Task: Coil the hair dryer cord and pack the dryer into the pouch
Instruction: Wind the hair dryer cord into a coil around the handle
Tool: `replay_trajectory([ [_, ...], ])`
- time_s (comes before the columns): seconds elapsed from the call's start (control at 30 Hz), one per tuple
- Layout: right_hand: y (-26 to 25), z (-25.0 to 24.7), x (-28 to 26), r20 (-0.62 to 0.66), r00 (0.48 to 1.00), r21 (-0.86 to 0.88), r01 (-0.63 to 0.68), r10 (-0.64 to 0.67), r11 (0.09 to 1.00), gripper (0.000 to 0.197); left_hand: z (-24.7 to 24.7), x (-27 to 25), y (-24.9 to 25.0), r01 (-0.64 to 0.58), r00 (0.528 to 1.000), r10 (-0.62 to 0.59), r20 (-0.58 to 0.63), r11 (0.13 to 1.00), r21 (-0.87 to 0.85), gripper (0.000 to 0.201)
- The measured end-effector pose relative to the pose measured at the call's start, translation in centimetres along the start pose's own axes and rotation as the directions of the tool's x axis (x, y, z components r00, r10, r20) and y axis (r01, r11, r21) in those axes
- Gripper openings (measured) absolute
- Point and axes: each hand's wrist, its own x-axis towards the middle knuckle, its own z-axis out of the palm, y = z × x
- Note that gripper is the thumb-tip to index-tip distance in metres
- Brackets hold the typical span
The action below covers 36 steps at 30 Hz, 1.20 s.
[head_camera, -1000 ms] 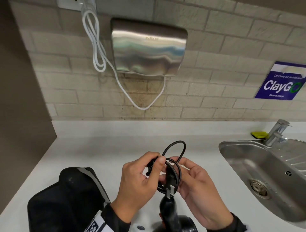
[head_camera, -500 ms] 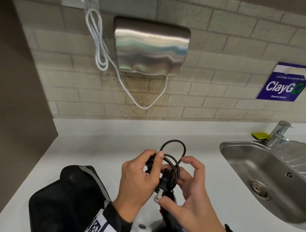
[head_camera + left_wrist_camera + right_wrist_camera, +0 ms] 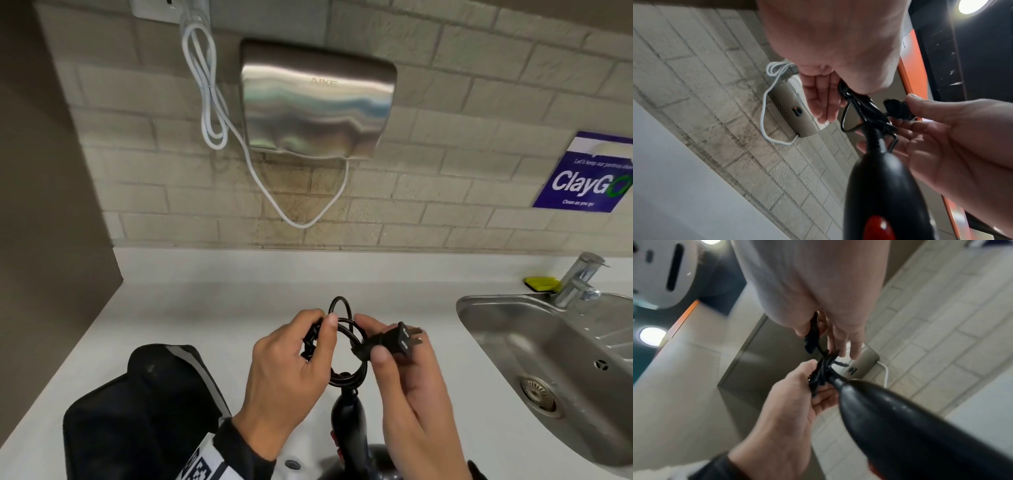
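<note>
- Left hand (image 3: 287, 373) pinches the coiled black cord (image 3: 346, 356); a slackened pinch would let the loops spring apart.
- Right hand (image 3: 407, 387) grips the black two-pin plug (image 3: 399, 341); tugging it could unwind the coil above the black hair dryer (image 3: 347, 416).

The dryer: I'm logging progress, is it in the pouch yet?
Out. The dryer stands beside the pouch, its cord in the left hand.

I can read "AIKE" faintly embossed on the steel hand dryer (image 3: 318, 102). The blue wall sign (image 3: 587, 174) says "ClayGo" in large letters, "Clean as you go" beneath; its top line is too blurred.
</note>
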Motion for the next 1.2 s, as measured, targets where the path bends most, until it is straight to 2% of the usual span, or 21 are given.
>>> replay_trajectory([
  [0.07, -0.2, -0.2, 0.3, 0.014, 0.999, 0.071, -0.054, 0.053, 0.996, 0.023, 0.0, -0.2, 0.1, 0.025, 1.000, -0.025, 0.004, 0.999, -0.023, 0.024],
  [0.17, 0.2, -0.9, 1.1, 0.047, 0.992, 0.249, -0.125, 0.117, 0.960, 0.048, -0.1, -0.5, 0.0, 0.154, 0.987, -0.150, 0.054, 0.983, -0.102, 0.015],
  [0.23, 0.3, -1.2, 1.5, 0.084, 0.985, 0.375, -0.168, 0.147, 0.912, 0.057, 0.0, -0.7, -0.1, 0.241, 0.967, -0.225, 0.116, 0.959, -0.149, 0.029],
  [0.33, 0.1, -1.6, 1.9, 0.128, 0.971, 0.534, -0.240, 0.204, 0.811, 0.067, 0.1, -0.8, -0.5, 0.295, 0.950, -0.251, 0.186, 0.917, -0.268, 0.041],
  [0.4, -0.2, -1.6, 2.0, 0.151, 0.959, 0.601, -0.283, 0.242, 0.748, 0.068, 0.2, -0.9, -0.5, 0.343, 0.935, -0.272, 0.226, 0.853, -0.393, 0.042],
  [0.5, -0.2, -1.8, 2.1, 0.172, 0.944, 0.664, -0.323, 0.282, 0.674, 0.063, 0.3, -0.8, 0.0, 0.365, 0.929, -0.267, 0.256, 0.766, -0.529, 0.030],
  [0.6, 0.1, -2.0, 2.1, 0.204, 0.935, 0.706, -0.346, 0.290, 0.618, 0.052, 0.3, -0.7, 0.1, 0.354, 0.932, -0.235, 0.277, 0.763, -0.541, 0.027],
  [0.67, 0.1, -1.9, 2.0, 0.201, 0.936, 0.680, -0.345, 0.288, 0.648, 0.056, 0.2, -0.7, 0.1, 0.340, 0.932, -0.211, 0.295, 0.794, -0.504, 0.025],
  [0.73, -0.1, -2.0, 2.1, 0.145, 0.952, 0.592, -0.302, 0.270, 0.747, 0.064, 0.3, -0.7, -0.1, 0.326, 0.933, -0.198, 0.300, 0.819, -0.473, 0.026],
  [0.8, -0.7, -2.5, 2.4, 0.047, 0.976, 0.441, -0.211, 0.213, 0.872, 0.059, 0.3, -0.7, -0.4, 0.322, 0.939, -0.210, 0.273, 0.819, -0.475, 0.021],
  [0.87, -1.6, -3.1, 3.0, -0.017, 0.991, 0.354, -0.121, 0.135, 0.927, 0.049, 0.0, -0.6, -0.8, 0.324, 0.939, -0.215, 0.267, 0.810, -0.489, 0.018],
  [0.93, -2.6, -3.7, 3.8, -0.010, 0.992, 0.426, -0.109, 0.125, 0.898, 0.035, -0.3, -0.6, -0.8, 0.322, 0.935, -0.194, 0.297, 0.813, -0.484, 0.020],
  [1.0, -3.5, -4.0, 4.7, 0.026, 0.984, 0.527, -0.162, 0.175, 0.834, 0.025, -0.5, -0.5, -0.6, 0.314, 0.928, -0.164, 0.334, 0.828, -0.465, 0.021],
  [1.13, -4.6, -3.7, 6.1, 0.089, 0.965, 0.655, -0.244, 0.248, 0.715, 0.026, -0.8, -0.4, -0.1, 0.264, 0.915, -0.089, 0.393, 0.870, -0.417, 0.020],
  [1.2, -4.9, -3.2, 6.7, 0.102, 0.961, 0.679, -0.256, 0.257, 0.688, 0.028, -1.0, -0.2, -0.1, 0.230, 0.899, -0.058, 0.435, 0.907, -0.353, 0.024],
])
